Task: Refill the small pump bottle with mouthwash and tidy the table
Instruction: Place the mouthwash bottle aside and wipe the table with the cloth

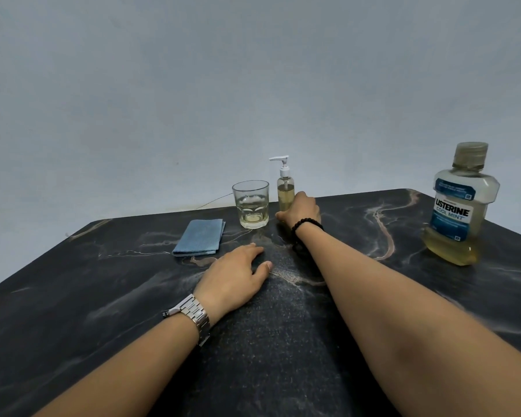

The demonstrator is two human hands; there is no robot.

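**Both hands on the table, right hand at the pump bottle**

Right hand, wearing a dark bead bracelet, reaches to the base of the small clear pump bottle of yellowish liquid; whether its fingers actually grip the bottle cannot be told. Left hand, with a metal watch, rests flat with relaxed fingers on the dark marbled table. Beside the bottle stands a clear glass tumbler, then a folded blue cloth. Well apart at right stands the capped Listerine mouthwash bottle.
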